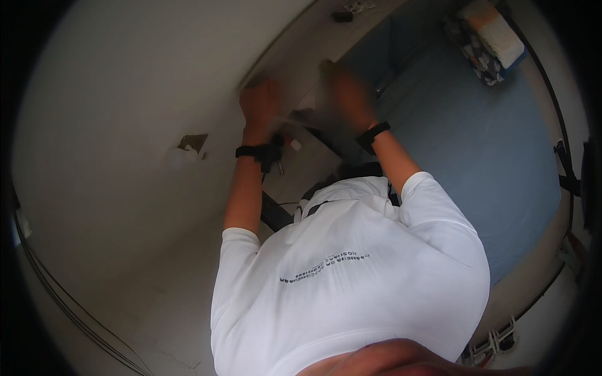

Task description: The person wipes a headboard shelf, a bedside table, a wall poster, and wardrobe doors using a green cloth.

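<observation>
My left hand (260,103) is closed-looking near the edge of a pale surface that runs along the wall; what its fingers hold, if anything, is hidden. My right hand (350,96) is raised to the right of it and blurred by motion. A blurred pale thing (324,91) shows at its left side, too unclear to name or to tell whether it is gripped. Black straps circle both wrists. Below and between the hands, a small white and red object (295,144) lies on a light surface.
A blue sheet-like surface (470,141) spreads on the right, with a folded patterned fabric bundle (494,37) at its far end. A small dark object (342,17) lies at the top. Cables (70,301) hang at the lower left. A recess (194,142) is in the pale wall (117,94).
</observation>
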